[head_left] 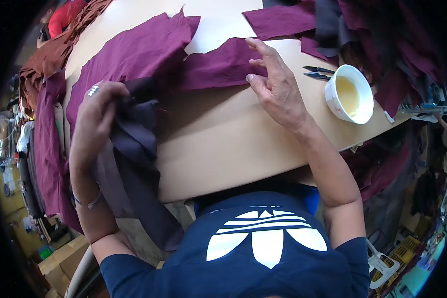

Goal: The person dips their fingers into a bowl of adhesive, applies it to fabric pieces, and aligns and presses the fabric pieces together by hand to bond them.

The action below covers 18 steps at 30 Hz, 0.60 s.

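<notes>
A maroon cloth piece (129,49) lies spread over the left of the table, and a narrower maroon strip (213,67) extends from it to the right. My left hand (97,116), with a ring on one finger, is curled at the left, its fingertips closed on a dark grey cloth (139,129). That cloth hangs in folds over the table's front edge. My right hand (278,89) is at the right end of the maroon strip, thumb and fingers apart, around the strip's end. Whether its fingertips touch the cloth is hard to tell.
A white bowl (333,94) of yellowish liquid or paste stands at the table's (233,134) right, beside small dark thread snips (317,73). Maroon and dark cloth (283,20) is heaped at the back right. Brown cloth (49,62) is piled at the left, near a person in red (64,17).
</notes>
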### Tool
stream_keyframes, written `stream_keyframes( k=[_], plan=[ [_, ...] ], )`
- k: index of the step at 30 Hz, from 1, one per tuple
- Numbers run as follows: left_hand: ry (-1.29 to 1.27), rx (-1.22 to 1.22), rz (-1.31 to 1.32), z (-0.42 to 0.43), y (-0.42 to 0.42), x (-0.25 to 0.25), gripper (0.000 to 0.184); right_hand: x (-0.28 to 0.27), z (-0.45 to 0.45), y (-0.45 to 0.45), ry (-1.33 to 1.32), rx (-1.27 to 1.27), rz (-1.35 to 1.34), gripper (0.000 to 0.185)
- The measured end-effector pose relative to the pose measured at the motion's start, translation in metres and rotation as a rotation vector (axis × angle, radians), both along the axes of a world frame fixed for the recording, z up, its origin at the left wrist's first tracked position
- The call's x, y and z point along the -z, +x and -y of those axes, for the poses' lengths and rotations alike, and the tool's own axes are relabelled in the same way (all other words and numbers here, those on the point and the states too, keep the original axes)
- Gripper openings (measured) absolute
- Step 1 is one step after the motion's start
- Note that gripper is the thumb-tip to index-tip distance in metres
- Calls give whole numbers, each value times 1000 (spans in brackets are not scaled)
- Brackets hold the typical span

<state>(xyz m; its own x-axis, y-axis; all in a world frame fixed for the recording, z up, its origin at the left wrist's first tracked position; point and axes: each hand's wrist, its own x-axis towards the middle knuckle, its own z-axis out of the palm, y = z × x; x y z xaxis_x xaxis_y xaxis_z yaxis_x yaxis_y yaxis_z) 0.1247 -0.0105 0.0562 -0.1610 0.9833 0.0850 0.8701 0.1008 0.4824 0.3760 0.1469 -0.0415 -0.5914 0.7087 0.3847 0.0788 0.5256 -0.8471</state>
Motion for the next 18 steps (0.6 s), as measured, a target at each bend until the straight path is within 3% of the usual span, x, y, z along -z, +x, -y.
stream_keyframes(
  k=[1,4,6,8,9,12,14,16,18],
  plan=[
    [-12,-54,-13,1,-17,4,24,0,1,-1,36,3,18,51],
    [137,-306,-1044,6,-23,3,21,1,-2,-6,134,7,34,50],
    [428,-201,-113,7,23,6,22,7,-1,-4,158,20,29,49],
    [410,376,-347,-9,77,7,29,8,1,-4,191,53,31,48],
    [272,479,-219,-16,93,27,37,7,1,-5,214,74,31,47],
    [261,331,-484,-48,85,71,35,5,6,0,249,90,65,47],
    [167,160,-506,-58,55,97,32,-9,15,16,297,63,63,44],
    [317,179,-866,-59,29,102,29,-34,18,46,557,201,96,50],
    [354,147,-1020,-54,22,95,26,-64,14,97,629,314,433,51]
  ],
)
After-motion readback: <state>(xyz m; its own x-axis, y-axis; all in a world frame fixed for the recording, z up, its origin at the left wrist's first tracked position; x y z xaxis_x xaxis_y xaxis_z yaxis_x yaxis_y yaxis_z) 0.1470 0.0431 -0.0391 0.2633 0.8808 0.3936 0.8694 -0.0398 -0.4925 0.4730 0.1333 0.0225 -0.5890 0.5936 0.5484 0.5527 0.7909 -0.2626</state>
